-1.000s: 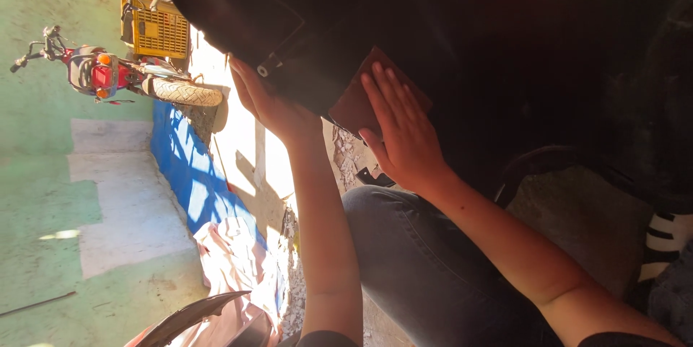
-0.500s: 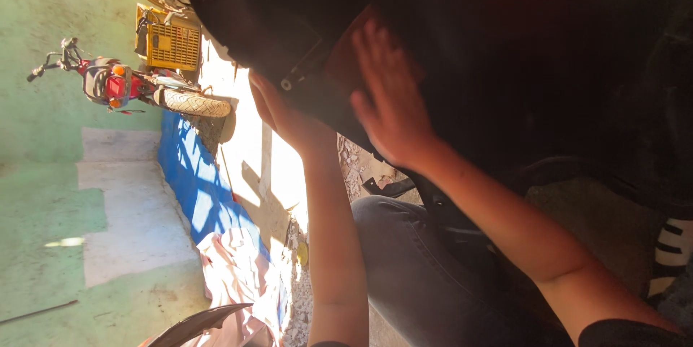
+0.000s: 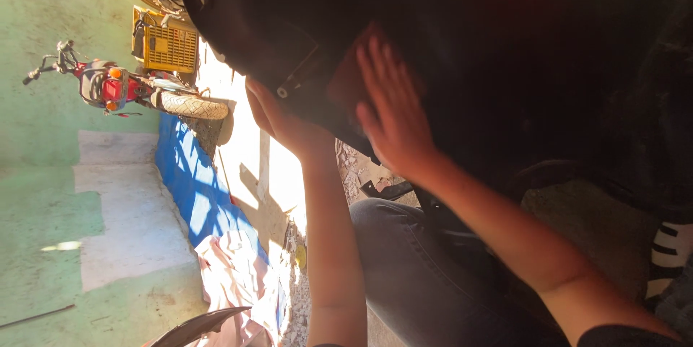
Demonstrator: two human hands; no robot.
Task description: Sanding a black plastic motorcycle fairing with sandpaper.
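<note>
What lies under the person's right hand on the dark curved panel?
The right hand lies flat on a reddish patch of the dark panel; the palm covers the rest.

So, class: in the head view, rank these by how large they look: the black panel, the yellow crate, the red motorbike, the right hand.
1. black panel, nearest the camera
2. red motorbike, far off
3. right hand and yellow crate: look alike, unranked

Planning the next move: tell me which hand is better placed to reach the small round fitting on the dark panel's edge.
Left, probably. The left hand curls under the edge of the dark panel, right beside the round fitting; the right hand lies flat further in.
</note>
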